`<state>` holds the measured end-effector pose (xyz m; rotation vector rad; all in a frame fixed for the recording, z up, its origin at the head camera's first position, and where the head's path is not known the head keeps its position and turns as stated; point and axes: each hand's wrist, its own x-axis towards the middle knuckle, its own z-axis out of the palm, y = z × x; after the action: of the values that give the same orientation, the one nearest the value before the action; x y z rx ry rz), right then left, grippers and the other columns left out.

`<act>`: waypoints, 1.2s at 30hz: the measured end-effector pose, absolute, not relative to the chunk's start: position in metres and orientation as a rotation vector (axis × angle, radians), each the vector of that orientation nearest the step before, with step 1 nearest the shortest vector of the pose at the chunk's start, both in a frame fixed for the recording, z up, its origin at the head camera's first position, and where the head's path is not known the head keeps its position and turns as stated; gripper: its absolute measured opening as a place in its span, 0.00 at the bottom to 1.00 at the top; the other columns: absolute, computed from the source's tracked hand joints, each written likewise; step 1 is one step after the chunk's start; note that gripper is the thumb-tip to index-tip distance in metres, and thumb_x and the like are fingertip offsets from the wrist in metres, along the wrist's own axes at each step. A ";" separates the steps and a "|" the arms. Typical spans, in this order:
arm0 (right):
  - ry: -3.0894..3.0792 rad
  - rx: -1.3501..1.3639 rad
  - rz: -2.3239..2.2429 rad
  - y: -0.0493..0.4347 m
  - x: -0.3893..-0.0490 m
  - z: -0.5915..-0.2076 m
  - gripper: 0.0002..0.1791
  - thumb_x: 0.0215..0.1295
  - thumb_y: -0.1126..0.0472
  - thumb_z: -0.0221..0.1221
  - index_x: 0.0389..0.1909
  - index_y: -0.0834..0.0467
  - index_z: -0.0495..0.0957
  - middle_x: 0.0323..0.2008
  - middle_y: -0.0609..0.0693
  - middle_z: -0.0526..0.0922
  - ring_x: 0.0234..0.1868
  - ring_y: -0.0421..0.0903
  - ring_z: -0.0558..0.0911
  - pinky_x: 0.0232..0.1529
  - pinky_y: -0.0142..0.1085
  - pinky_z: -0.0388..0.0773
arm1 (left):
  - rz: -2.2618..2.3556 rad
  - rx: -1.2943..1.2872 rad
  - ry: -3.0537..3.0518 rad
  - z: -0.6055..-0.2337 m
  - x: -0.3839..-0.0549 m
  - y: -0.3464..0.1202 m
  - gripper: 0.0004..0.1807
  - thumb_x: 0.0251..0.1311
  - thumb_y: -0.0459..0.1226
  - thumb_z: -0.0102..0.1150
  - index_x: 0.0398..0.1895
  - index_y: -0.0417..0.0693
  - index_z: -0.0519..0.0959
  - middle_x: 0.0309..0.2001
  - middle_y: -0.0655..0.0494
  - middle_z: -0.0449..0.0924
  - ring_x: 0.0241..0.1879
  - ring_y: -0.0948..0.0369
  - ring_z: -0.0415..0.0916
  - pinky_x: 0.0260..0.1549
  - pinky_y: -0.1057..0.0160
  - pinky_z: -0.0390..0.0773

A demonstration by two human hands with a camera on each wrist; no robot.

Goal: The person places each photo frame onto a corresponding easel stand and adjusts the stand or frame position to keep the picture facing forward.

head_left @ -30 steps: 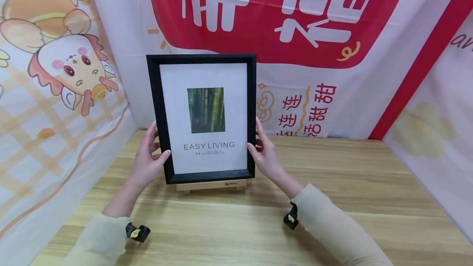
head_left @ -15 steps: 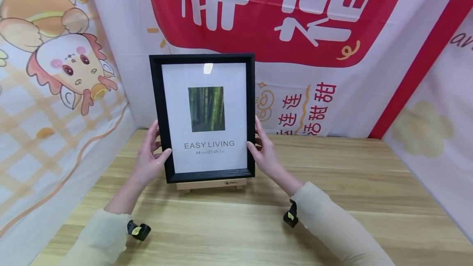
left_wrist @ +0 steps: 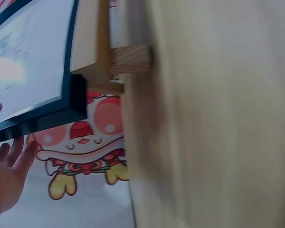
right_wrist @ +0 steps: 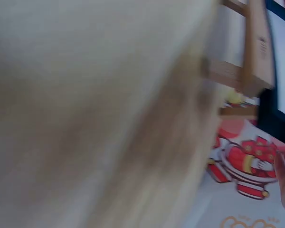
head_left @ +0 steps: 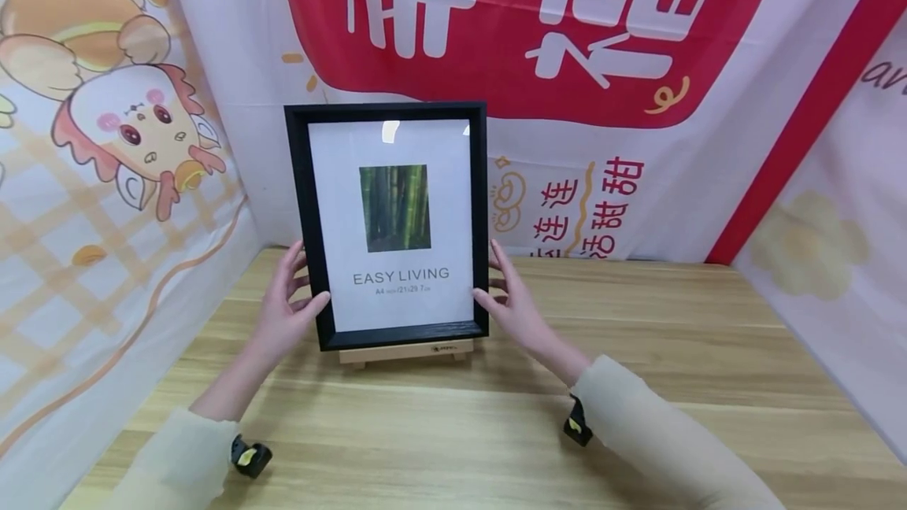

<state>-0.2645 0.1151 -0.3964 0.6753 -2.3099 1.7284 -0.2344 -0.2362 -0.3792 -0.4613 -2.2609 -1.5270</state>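
Note:
A black picture frame (head_left: 316, 219) stands upright, leaning back slightly, on a small wooden easel (head_left: 405, 352). Behind its glass is a white sheet with a bamboo picture and the words "EASY LIVING". My left hand (head_left: 283, 309) is at the frame's left side, its thumb over the front edge and its relaxed fingers along the side. On the opposite side is my right hand (head_left: 516, 305), fingers spread and thumb near the right edge. In the left wrist view the fingers (left_wrist: 24, 161) lie close against the frame's side. Most of the easel is hidden behind the frame.
Wood-grain table (head_left: 638, 384) lies under the easel. Printed cloth hangs behind it, with a large red panel (head_left: 496, 77). A cartoon-patterned cloth (head_left: 85, 258) closes the left side, and another pale cloth (head_left: 843, 297) the right.
Both hands have slid slightly down along the frame's sides and loosened. My right forearm has shifted outward to the right, the left one slightly left. The frame has shifted only slightly.

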 end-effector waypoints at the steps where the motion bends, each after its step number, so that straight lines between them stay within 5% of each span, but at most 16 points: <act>1: -2.319 0.672 1.743 0.117 -0.262 -0.401 0.48 0.66 0.67 0.60 0.78 0.45 0.43 0.69 0.63 0.59 0.57 0.62 0.74 0.52 0.52 0.77 | -1.537 -0.455 -2.274 -0.382 -0.231 -0.237 0.49 0.61 0.24 0.59 0.78 0.56 0.43 0.69 0.36 0.56 0.58 0.42 0.65 0.49 0.61 0.78; 6: -2.327 0.641 1.815 0.123 -0.247 -0.419 0.53 0.61 0.72 0.63 0.78 0.48 0.41 0.68 0.66 0.59 0.56 0.63 0.75 0.51 0.52 0.77 | -1.567 -0.456 -2.338 -0.405 -0.213 -0.244 0.56 0.58 0.25 0.63 0.78 0.57 0.36 0.69 0.30 0.53 0.59 0.36 0.64 0.52 0.37 0.71; 13: -2.426 0.548 1.874 0.122 -0.232 -0.428 0.57 0.58 0.71 0.65 0.78 0.42 0.38 0.69 0.65 0.57 0.55 0.65 0.75 0.55 0.51 0.76 | -1.591 -0.442 -2.473 -0.429 -0.199 -0.247 0.58 0.57 0.27 0.65 0.78 0.62 0.33 0.66 0.25 0.53 0.56 0.31 0.67 0.49 0.43 0.76; 22: -2.377 0.668 1.916 0.107 -0.230 -0.445 0.60 0.56 0.78 0.63 0.78 0.45 0.36 0.64 0.69 0.57 0.49 0.67 0.79 0.46 0.39 0.81 | -1.746 -0.384 -2.497 -0.437 -0.196 -0.234 0.62 0.56 0.22 0.62 0.77 0.66 0.29 0.68 0.24 0.50 0.55 0.32 0.69 0.47 0.60 0.79; 36: -2.315 0.669 1.969 0.111 -0.234 -0.446 0.60 0.52 0.84 0.61 0.78 0.51 0.36 0.59 0.71 0.60 0.48 0.68 0.79 0.44 0.37 0.82 | -1.822 -0.269 -2.510 -0.439 -0.200 -0.219 0.63 0.56 0.19 0.58 0.76 0.72 0.28 0.68 0.25 0.50 0.52 0.34 0.73 0.31 0.54 0.85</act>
<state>-0.2337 0.1110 -0.4457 0.6687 -2.3152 1.9688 -0.2001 -0.2194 -0.4394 -0.2689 -2.5102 -1.8220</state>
